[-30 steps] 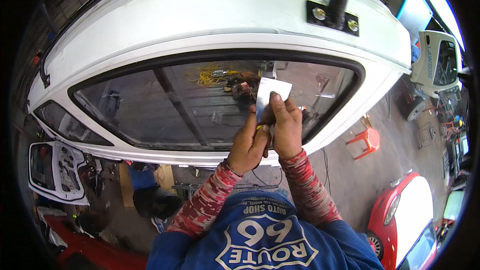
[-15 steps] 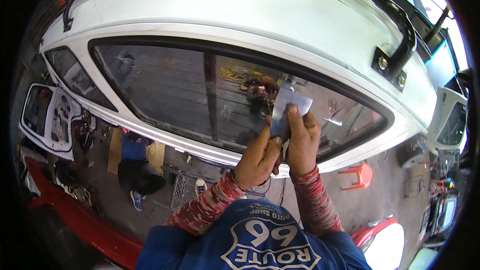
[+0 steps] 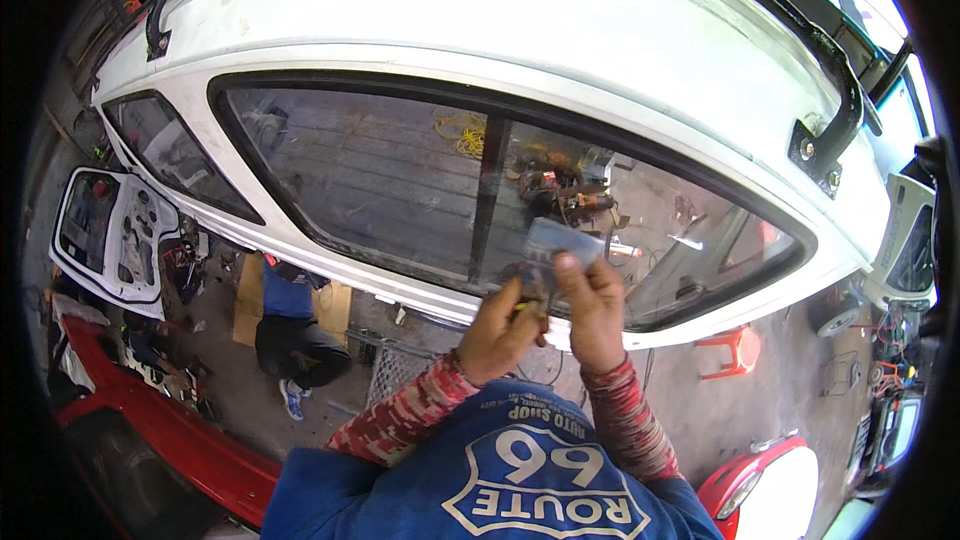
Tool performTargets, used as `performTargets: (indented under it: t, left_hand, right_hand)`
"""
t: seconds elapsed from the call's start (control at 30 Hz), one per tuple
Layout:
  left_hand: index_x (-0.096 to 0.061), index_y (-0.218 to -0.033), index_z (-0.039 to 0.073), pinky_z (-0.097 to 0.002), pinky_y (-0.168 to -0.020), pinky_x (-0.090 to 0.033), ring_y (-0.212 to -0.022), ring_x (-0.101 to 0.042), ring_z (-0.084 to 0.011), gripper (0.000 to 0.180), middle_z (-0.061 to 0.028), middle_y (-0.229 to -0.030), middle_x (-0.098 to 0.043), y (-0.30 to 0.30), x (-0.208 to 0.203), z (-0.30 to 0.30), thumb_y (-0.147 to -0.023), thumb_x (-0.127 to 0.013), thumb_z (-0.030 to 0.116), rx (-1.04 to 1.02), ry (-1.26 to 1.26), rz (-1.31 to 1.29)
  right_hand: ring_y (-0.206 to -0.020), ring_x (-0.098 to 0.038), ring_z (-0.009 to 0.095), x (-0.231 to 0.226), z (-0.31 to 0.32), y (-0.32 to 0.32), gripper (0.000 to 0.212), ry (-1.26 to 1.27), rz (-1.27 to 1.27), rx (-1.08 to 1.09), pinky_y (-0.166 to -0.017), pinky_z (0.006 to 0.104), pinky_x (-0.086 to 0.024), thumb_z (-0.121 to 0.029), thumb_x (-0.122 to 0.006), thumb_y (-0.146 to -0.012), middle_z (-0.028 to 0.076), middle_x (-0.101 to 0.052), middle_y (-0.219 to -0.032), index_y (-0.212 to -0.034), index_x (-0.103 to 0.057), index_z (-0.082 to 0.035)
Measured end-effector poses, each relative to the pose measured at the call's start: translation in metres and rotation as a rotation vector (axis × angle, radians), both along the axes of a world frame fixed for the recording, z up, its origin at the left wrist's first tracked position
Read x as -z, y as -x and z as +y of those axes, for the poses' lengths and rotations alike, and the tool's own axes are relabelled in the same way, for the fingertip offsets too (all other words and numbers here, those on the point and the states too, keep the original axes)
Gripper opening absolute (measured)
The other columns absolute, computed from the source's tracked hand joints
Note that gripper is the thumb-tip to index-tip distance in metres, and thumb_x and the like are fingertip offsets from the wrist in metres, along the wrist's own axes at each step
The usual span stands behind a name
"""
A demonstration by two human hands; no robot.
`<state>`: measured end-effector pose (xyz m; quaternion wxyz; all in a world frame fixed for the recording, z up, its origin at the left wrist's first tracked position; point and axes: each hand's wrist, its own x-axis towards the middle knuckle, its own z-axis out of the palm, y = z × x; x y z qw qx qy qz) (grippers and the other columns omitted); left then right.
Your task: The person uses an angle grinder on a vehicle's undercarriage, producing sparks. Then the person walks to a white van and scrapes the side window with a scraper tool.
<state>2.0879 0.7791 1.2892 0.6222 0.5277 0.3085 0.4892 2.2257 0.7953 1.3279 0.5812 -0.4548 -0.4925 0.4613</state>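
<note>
A big white car body (image 3: 560,30) fills the upper half of the view, its long dark-framed window (image 3: 400,180) bending across the middle, with one black bracket (image 3: 825,145) at its right end. Below it lies a grey concrete floor (image 3: 760,410), crowded. One loose white door panel (image 3: 105,230) stands at the left, and one red body panel (image 3: 170,430) runs along the lower left. A second person in a blue top (image 3: 290,325) crouches on the floor just below the window frame, beside flat cardboard (image 3: 250,295). One red plastic stool (image 3: 735,350) sits at the right, and another red-and-white car part (image 3: 775,485) shows at the lower right.

Both hands are up at the lower edge of the glass. The right hand (image 3: 592,315) has fingers and thumb pinched on a small greyish sheet (image 3: 560,240), held flat against the window. The left hand (image 3: 500,325) is curled closed just beside it; something yellow shows in its grip, too small to identify. The hands cover part of the window's lower frame.
</note>
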Motion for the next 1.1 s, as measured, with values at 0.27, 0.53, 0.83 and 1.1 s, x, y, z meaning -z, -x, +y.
performTargets:
  t: [0.27,0.53,0.83,1.1]
  left_hand:
    - [-0.054,-0.105,0.003,-0.0221,-0.048,-0.041,-0.055,-0.05,-0.0064,0.027,-0.0004,-0.072,-0.054,0.058,-0.006,0.024,-0.11,-0.045,0.029,-0.235,0.021,0.12]
    - [-0.057,-0.104,0.002,-0.0253,-0.046,-0.042,-0.05,-0.051,-0.0071,0.025,0.0006,-0.061,-0.053,0.068,-0.018,0.035,-0.108,-0.049,0.025,-0.253,0.007,0.209]
    - [-0.055,-0.101,0.003,-0.0236,-0.047,-0.039,-0.051,-0.048,-0.006,0.026,0.0011,-0.067,-0.052,0.072,-0.012,0.04,-0.109,-0.048,0.026,-0.169,-0.004,0.163]
    - [-0.057,-0.103,0.003,-0.0239,-0.047,-0.042,-0.053,-0.052,-0.0066,0.024,0.0005,-0.068,-0.055,0.08,-0.024,0.052,-0.108,-0.05,0.025,-0.205,-0.038,0.079]
  right_hand:
    - [-0.053,-0.047,0.006,-0.004,0.032,0.078,0.032,0.015,-0.09,-0.016,-0.04,0.0263,-0.04,-0.026,-0.061,-0.104,0.001,-0.054,-0.069,-0.089,-0.058,0.002]
    - [-0.063,-0.043,0.006,-0.008,0.037,0.094,0.035,0.15,-0.105,0.138,-0.051,0.0251,-0.036,-0.025,-0.063,-0.103,-0.002,-0.051,-0.068,-0.081,-0.06,0.001]
    - [-0.063,-0.038,0.004,0.006,0.037,0.09,0.034,0.021,-0.09,0.201,-0.051,0.0268,-0.033,-0.02,-0.065,-0.102,-0.005,-0.045,-0.066,-0.075,-0.056,0.0]
    - [-0.042,-0.047,0.009,-0.037,0.044,0.096,0.035,-0.117,-0.011,0.12,-0.036,0.0295,-0.036,-0.022,-0.065,-0.101,0.0,-0.053,-0.061,-0.074,-0.058,-0.001]
